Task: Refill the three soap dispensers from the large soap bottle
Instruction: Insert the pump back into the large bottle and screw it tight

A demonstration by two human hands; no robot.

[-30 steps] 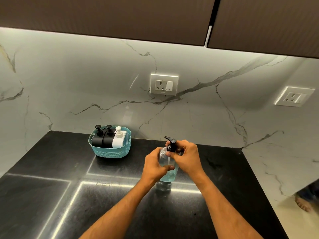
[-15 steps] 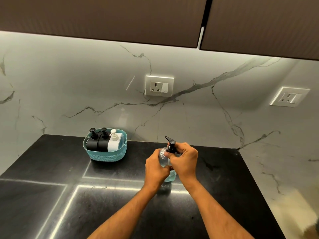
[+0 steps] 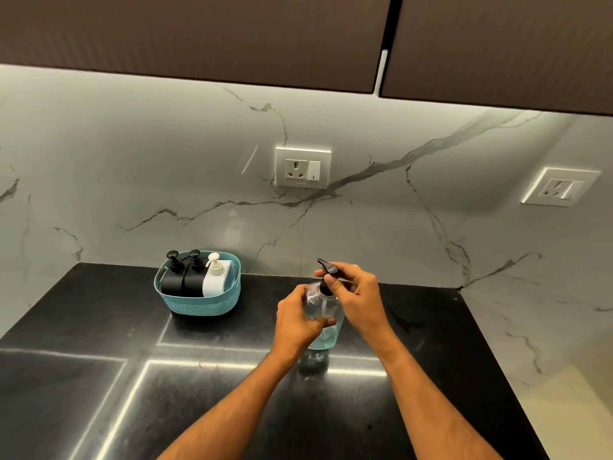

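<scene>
The large soap bottle (image 3: 323, 313) is clear with blue liquid and stands upright on the black countertop (image 3: 205, 366). My left hand (image 3: 298, 322) grips its body from the left. My right hand (image 3: 356, 295) pinches the black pump top (image 3: 326, 277) at the bottle's neck. A teal basket (image 3: 199, 305) at the back left holds three soap dispensers: two black ones (image 3: 172, 277) (image 3: 194, 272) and a white one (image 3: 217, 277).
A marble backsplash rises behind the counter, with a socket plate (image 3: 302, 167) above the bottle and another (image 3: 560, 186) on the right wall. Dark cabinets (image 3: 232, 34) hang overhead. The counter's right edge (image 3: 497, 360) borders a pale floor.
My right hand has shifted its fingers round the pump collar while my left hand keeps hold of the bottle. The view has drifted slightly.
</scene>
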